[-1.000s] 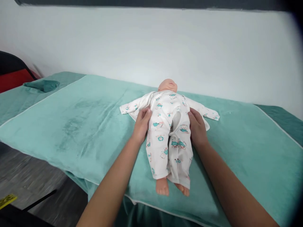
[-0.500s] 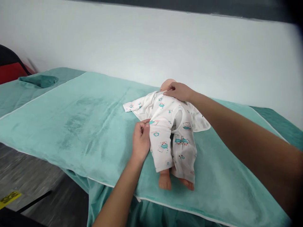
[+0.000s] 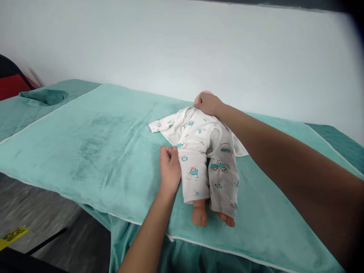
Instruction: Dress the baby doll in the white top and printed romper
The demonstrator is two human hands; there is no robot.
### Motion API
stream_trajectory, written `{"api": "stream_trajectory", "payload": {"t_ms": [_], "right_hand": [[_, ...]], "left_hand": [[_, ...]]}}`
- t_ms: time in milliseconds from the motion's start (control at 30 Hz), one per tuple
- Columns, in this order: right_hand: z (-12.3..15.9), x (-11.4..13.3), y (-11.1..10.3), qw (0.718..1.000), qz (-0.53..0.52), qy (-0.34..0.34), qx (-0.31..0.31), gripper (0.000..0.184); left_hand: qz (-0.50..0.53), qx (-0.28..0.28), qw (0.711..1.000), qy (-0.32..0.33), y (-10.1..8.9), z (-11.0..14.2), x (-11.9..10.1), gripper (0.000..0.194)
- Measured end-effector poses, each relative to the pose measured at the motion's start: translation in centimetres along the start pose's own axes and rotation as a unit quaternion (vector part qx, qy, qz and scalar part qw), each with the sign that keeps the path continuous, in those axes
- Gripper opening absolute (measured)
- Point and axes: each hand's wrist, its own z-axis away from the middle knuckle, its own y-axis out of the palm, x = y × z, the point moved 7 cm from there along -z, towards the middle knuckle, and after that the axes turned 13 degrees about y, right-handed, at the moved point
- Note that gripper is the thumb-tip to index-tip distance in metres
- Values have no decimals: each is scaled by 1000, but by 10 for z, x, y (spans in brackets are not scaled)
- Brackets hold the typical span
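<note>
A baby doll (image 3: 209, 159) in a white printed romper lies on its back on a teal towel (image 3: 93, 144), bare feet toward me. My left hand (image 3: 170, 168) rests against the doll's left hip, fingers curled and pinching the romper's edge. My right hand (image 3: 207, 103) reaches over the doll's chest and closes around its neck and head, hiding the face. One empty sleeve (image 3: 160, 125) of the romper lies spread out to the left.
The towel covers a padded table against a white wall (image 3: 182, 49). A darker teal cloth (image 3: 44, 96) lies bunched at the far left, next to a red and black chair (image 3: 11, 81). Dark floor (image 3: 34, 223) with a yellow label shows at the lower left.
My right hand left the doll's side and reached up to its head, now gripping there. My left hand slid down to the hip and pinched the romper. The doll shifted slightly.
</note>
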Motion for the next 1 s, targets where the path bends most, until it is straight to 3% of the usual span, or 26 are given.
{"api": "stream_trajectory", "payload": {"t_ms": [100, 167, 233, 367, 467, 533, 667, 867, 1000], "right_hand": [[13, -4, -4, 999, 3, 24, -38, 13], [44, -2, -13, 995, -26, -14, -91, 7], [96, 3, -23, 986, -65, -81, -133, 13], [234, 4, -26, 976, -101, -164, -102, 21], [321, 1, -15, 987, -71, -146, -19, 22], [356, 0, -12, 991, -49, -122, -14, 25], [374, 9, -3, 995, 27, -84, -49, 40], [364, 21, 9, 992, 69, -65, -83, 9], [377, 35, 0, 989, 13, -121, -87, 11]], "left_hand": [[34, -1, 999, -15, 2, 0, 3, 23], [53, 10, 998, -18, 3, 2, 2, 19], [59, 22, 998, -13, -1, 9, -2, 16], [81, 107, 991, -22, -17, 41, -17, 12], [74, 205, 976, 8, -30, 78, -39, 14], [55, 258, 964, 39, -34, 102, -52, 24], [-26, 292, 951, 93, -31, 130, -62, 59], [-92, 252, 949, 169, -26, 132, -65, 38], [-72, 242, 952, 174, -34, 129, -68, 33]]}}
